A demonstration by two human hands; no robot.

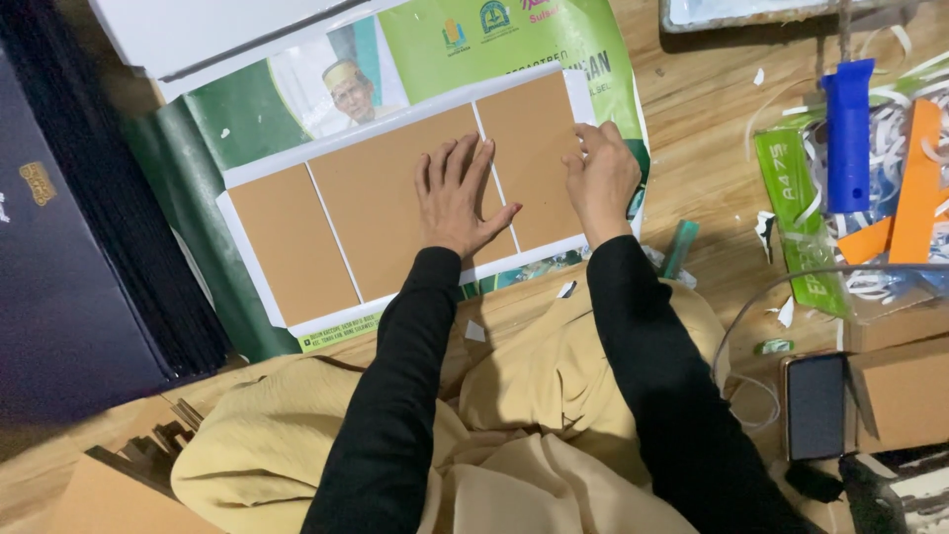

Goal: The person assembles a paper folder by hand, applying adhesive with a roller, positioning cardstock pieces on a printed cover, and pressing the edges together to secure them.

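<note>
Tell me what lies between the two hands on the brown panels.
Head view: between the left hand and right hand lies bare brown card and a white seam of the backing sheet.

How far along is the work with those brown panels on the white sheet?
Three brown panels already lie side by side on the white sheet. Now the left hand presses the middle one flat while the right hand steadies the rightmost. The sheet's white margins are not yet folded over.
</note>
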